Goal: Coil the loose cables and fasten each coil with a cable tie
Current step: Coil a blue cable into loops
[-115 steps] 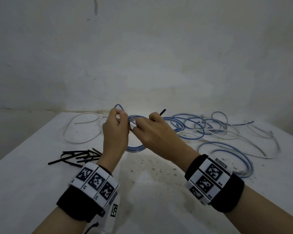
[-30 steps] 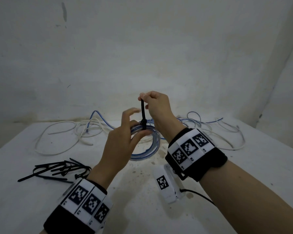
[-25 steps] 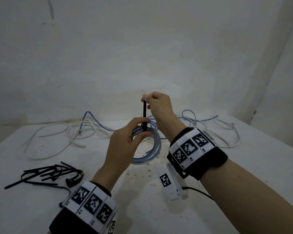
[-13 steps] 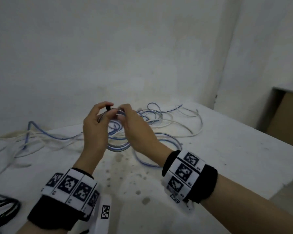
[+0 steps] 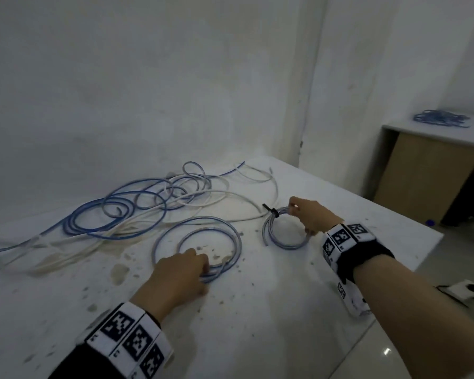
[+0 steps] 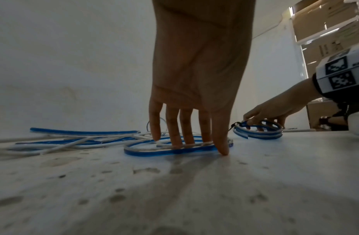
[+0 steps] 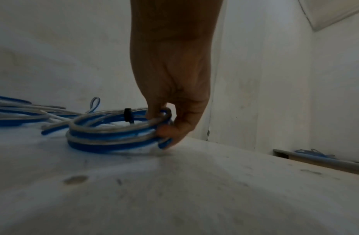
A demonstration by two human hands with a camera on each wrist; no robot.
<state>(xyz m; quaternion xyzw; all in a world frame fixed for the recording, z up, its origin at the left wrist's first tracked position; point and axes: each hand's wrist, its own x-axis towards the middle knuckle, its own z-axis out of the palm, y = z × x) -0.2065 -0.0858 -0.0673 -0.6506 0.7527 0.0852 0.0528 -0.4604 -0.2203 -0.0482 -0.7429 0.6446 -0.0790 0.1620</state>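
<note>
The tied coil [image 5: 285, 229], bound by a black cable tie [image 5: 271, 210], lies at the right of the desk [image 5: 257, 310] with the right hand [image 5: 311, 214] curled round its far-right edge, while the left hand [image 5: 179, 272] presses straight fingers [image 6: 175, 127] onto the near side of an untied coil [image 5: 200, 243]. If that coil is lifted loosely, its turns may spring apart, or be snagged by the loose cables [image 5: 137, 203] tangled at the far left. No container is seen; every cable lies directly on the desk.
</note>
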